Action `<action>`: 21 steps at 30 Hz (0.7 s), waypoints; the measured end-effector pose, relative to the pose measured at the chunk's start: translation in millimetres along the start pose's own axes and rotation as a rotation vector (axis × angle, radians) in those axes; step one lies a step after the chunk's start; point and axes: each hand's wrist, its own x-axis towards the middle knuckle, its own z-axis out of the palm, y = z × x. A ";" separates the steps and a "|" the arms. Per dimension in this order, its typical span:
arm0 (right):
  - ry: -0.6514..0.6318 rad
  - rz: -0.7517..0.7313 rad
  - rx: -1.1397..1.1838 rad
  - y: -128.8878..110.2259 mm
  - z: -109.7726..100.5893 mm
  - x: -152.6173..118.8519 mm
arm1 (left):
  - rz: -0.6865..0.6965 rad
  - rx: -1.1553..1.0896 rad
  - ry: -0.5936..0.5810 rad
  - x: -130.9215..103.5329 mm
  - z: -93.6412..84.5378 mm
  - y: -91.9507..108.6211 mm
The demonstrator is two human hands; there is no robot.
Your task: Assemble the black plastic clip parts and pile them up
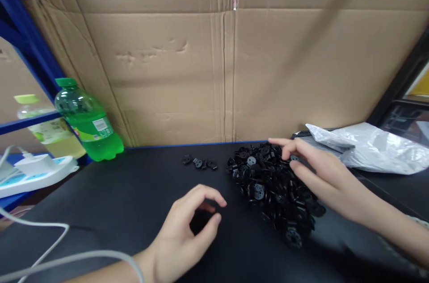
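Observation:
A heap of small black round plastic parts with holes (268,185) lies on the black tabletop (140,193), right of the middle. Over the heap's upper right side reaches my right hand (315,167), its fingers apart and nothing seen between them. I cannot tell whether its fingertips touch the parts. My left hand (191,229) is curved above the table, left of the heap, with a gap between thumb and fingers and nothing in it. Several similar black parts (199,164) form a short row behind my left hand, apart from the heap.
A green soda bottle (89,122) and a paler bottle (50,126) stand at the left, near a white power strip (43,173). A white cable (83,255) crosses the lower left. Cardboard (167,73) walls the back. A crumpled white plastic bag (372,147) lies at the right.

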 end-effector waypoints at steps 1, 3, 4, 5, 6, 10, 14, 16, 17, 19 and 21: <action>0.034 -0.003 -0.005 3.2 -1.6 2.0 | -0.001 0.077 -0.014 3.9 -2.6 -7.0; 0.082 -0.008 0.002 7.4 -2.3 3.5 | 0.016 0.261 -0.060 11.6 -8.7 -23.0; 0.089 -0.017 0.013 8.4 -1.5 2.9 | 0.033 0.353 -0.090 15.1 -12.0 -31.3; 0.085 -0.028 0.025 8.5 0.0 1.5 | 0.032 0.402 -0.112 18.0 -15.1 -39.3; 0.080 -0.044 0.040 7.9 2.0 -0.6 | 0.023 0.437 -0.128 20.4 -17.8 -46.5; 0.058 -0.134 0.123 -3.3 13.4 -12.0 | -0.008 0.497 -0.237 23.8 -23.2 -62.9; -0.007 -0.202 0.243 -24.6 24.0 -22.5 | 0.021 0.512 -0.331 24.5 -21.7 -58.3; -0.053 -0.204 0.319 -35.4 27.7 -26.9 | 0.044 0.502 -0.340 24.6 -19.8 -51.2; -0.074 -0.188 0.361 -40.3 29.5 -29.1 | 0.059 0.492 -0.338 24.2 -18.5 -47.2; -0.130 -0.136 0.453 -48.5 34.2 -33.6 | 0.094 0.460 -0.332 21.5 -15.0 -38.7; -0.256 -0.040 0.559 -53.6 41.9 -38.7 | 0.128 0.420 -0.334 16.2 -10.4 -30.4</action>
